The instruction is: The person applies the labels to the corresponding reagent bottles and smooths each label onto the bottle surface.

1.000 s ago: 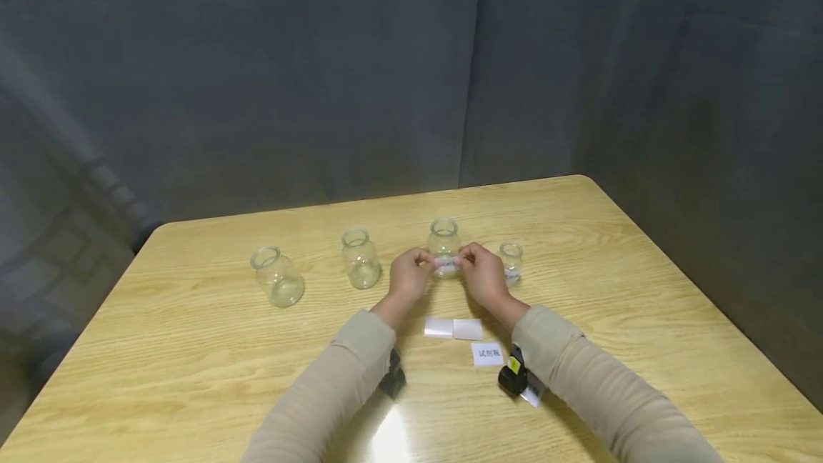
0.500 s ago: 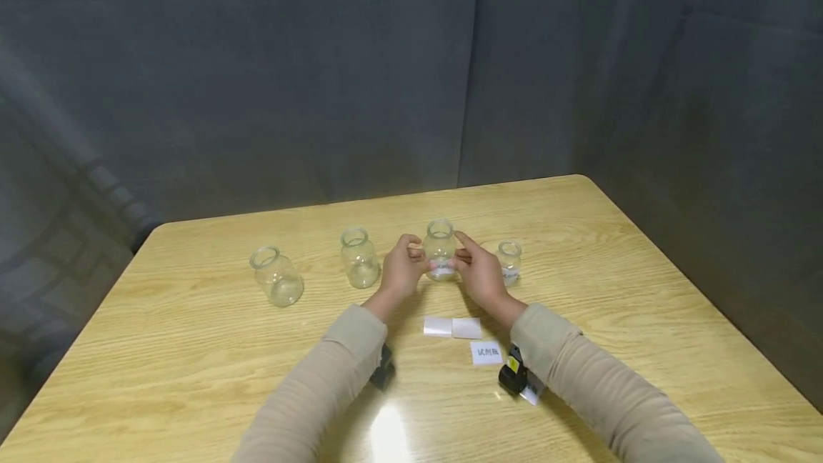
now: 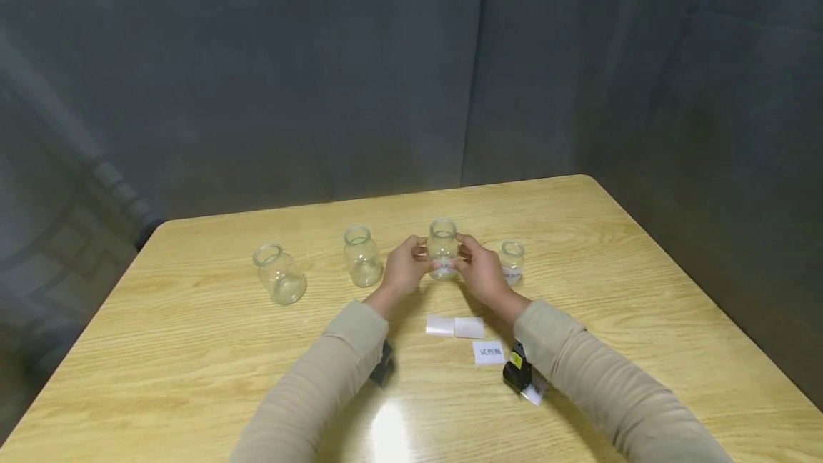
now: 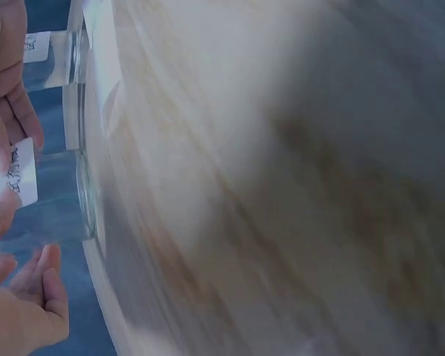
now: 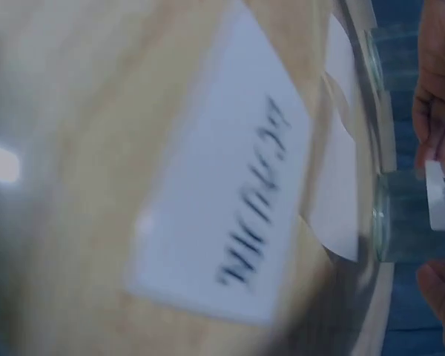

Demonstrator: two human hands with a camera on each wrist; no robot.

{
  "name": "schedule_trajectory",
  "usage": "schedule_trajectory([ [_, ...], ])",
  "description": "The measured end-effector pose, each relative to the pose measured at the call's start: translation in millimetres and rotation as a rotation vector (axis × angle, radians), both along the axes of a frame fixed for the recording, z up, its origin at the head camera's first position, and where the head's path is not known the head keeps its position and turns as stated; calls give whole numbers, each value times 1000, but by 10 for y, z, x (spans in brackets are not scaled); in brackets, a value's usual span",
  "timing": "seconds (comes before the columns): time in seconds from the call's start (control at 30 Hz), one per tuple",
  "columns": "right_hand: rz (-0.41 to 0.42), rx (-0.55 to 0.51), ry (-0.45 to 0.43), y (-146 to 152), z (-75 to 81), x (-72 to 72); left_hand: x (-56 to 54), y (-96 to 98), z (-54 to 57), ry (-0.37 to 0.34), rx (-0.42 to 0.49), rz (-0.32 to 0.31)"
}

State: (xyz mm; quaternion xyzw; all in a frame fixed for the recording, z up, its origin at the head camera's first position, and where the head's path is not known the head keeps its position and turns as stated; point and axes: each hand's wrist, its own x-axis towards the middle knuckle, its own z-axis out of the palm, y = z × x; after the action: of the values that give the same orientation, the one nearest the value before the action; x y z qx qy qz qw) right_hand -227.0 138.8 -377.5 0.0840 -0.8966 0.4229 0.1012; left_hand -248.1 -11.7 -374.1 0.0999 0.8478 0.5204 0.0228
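A clear glass jar (image 3: 443, 240) stands upright on the table between my two hands. My left hand (image 3: 402, 269) holds its left side and my right hand (image 3: 484, 274) its right side, fingers around the glass. Both thumbs press a white label (image 4: 27, 182) with dark writing against the front of the jar, low on its body. In the left wrist view the label sits slightly tilted, partly covered by the thumbs. Just right of my right hand stands a smaller glass jar (image 3: 512, 257) with a label on its front.
Two more glass jars (image 3: 364, 263) (image 3: 281, 281) without labels stand to the left. Nearer lie two blank-looking white slips (image 3: 440, 326) (image 3: 469, 327), a label with writing (image 3: 489, 352), and another label (image 3: 534, 393) partly hidden under the right wrist camera (image 3: 516, 370). A dark curtain (image 3: 321, 77) hangs behind the table.
A second ago my fingertips pinched the label's two ends at the jar's front. Since then, my fingers have spread back around the jar's sides, and the thumbs press the label.
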Motion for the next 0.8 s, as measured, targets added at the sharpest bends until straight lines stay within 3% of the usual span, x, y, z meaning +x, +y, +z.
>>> schedule_trajectory([
  [0.3, 26, 18, -32, 36, 37, -43, -12, -21, 13, -19, -13, -16],
  [0.57, 38, 105, 24, 35, 19, -50, -23, -23, 8, 10, -63, -17],
  [0.8, 30, 119, 54, 31, 9, -39, -38, -34, 13, 25, -106, -16],
])
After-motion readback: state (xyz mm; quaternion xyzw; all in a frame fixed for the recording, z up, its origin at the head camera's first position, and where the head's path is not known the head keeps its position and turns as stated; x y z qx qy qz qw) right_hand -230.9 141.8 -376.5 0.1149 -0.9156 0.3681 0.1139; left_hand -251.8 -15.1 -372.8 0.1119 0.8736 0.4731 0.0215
